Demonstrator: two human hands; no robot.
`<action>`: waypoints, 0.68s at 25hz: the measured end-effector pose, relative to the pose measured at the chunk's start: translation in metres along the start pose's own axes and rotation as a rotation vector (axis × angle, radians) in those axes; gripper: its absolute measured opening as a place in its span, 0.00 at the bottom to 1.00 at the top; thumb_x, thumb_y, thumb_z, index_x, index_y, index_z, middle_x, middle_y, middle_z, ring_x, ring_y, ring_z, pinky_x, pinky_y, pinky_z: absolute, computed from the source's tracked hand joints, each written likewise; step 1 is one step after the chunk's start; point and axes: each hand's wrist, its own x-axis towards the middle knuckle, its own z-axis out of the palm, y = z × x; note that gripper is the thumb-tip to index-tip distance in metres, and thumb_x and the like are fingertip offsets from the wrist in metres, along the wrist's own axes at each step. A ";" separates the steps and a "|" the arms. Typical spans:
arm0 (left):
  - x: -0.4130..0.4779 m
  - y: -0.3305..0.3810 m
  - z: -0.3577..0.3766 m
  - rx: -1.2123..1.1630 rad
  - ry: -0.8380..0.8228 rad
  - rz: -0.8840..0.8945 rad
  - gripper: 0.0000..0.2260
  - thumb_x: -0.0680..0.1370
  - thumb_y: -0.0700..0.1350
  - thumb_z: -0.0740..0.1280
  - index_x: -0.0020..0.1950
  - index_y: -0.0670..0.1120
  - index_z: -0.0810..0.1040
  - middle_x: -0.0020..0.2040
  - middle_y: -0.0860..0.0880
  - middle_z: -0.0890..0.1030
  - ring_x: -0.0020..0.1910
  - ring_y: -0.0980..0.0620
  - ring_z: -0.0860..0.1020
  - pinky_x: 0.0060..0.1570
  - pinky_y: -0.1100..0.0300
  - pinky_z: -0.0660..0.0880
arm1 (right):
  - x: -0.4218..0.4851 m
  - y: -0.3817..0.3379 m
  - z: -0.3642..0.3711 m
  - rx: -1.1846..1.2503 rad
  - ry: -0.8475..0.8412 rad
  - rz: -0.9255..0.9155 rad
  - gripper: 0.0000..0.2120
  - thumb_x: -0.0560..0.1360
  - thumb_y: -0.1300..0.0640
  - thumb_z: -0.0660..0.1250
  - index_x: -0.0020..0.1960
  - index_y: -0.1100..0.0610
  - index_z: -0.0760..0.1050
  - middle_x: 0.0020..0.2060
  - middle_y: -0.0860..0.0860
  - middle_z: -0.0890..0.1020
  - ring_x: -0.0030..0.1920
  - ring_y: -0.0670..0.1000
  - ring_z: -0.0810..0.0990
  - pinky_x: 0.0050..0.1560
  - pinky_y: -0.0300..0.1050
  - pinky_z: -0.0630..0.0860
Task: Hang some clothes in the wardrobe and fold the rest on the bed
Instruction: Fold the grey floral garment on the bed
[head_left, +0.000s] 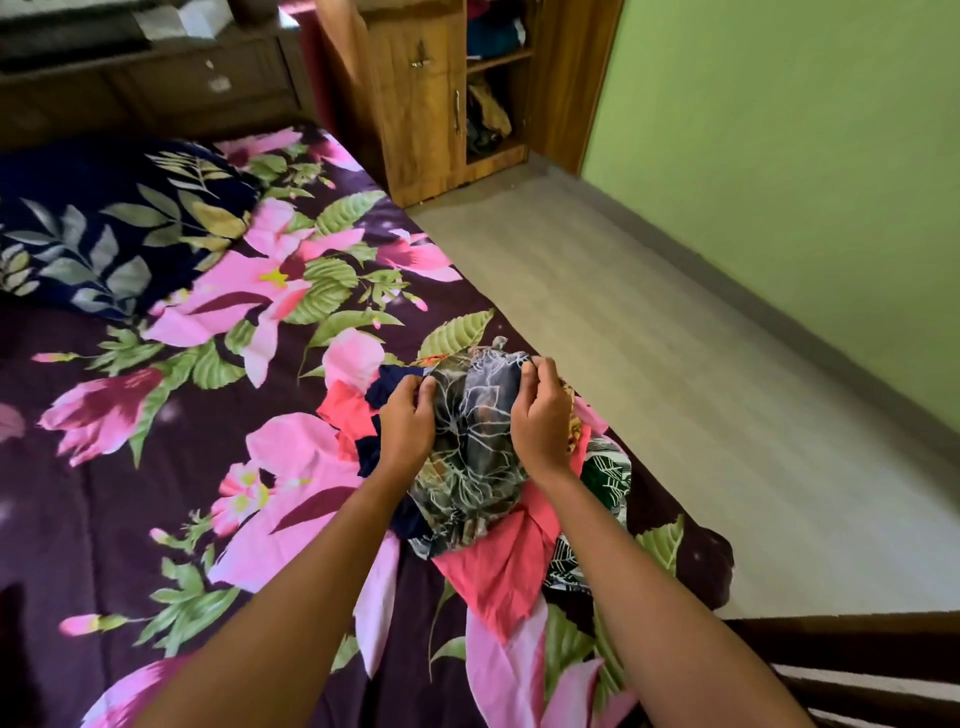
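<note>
A dark garment with a pale leaf-line print (475, 447) is lifted a little above a small heap of clothes near the bed's right edge. My left hand (408, 421) pinches its upper left edge. My right hand (543, 415) pinches its upper right edge. Under it lie a coral-pink piece (501, 566), a navy piece (387, 389) and a green-and-white leaf-print piece (605, 475). The bed (156, 467) has a purple sheet with big pink flowers. The wooden wardrobe (421, 104) stands at the far end with its right side open, showing clothes on shelves.
A navy leaf-print pillow (104, 228) lies at the head of the bed, far left. A dark wooden drawer unit (156, 78) stands behind it. Pale floor (675, 338) runs between the bed and a green wall (805, 156). A dark wooden footboard (857, 670) is at lower right.
</note>
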 end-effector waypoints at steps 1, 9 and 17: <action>-0.007 0.009 -0.014 -0.018 0.020 0.024 0.10 0.81 0.44 0.59 0.44 0.39 0.72 0.33 0.51 0.71 0.34 0.54 0.67 0.35 0.60 0.64 | -0.002 -0.018 -0.004 0.025 0.022 -0.057 0.11 0.81 0.61 0.56 0.44 0.65 0.73 0.28 0.41 0.66 0.26 0.36 0.63 0.27 0.32 0.63; -0.049 0.053 -0.129 -0.107 0.153 0.201 0.11 0.80 0.45 0.62 0.41 0.39 0.75 0.33 0.47 0.74 0.33 0.51 0.71 0.38 0.51 0.70 | -0.043 -0.156 -0.010 0.202 0.112 -0.317 0.11 0.79 0.62 0.57 0.44 0.68 0.73 0.29 0.55 0.75 0.28 0.45 0.68 0.31 0.29 0.60; -0.094 0.065 -0.273 -0.157 0.332 0.273 0.11 0.80 0.45 0.61 0.46 0.39 0.77 0.41 0.40 0.80 0.43 0.39 0.78 0.45 0.45 0.75 | -0.105 -0.280 0.011 0.362 0.074 -0.435 0.10 0.79 0.63 0.59 0.45 0.67 0.74 0.33 0.55 0.77 0.34 0.42 0.71 0.33 0.28 0.65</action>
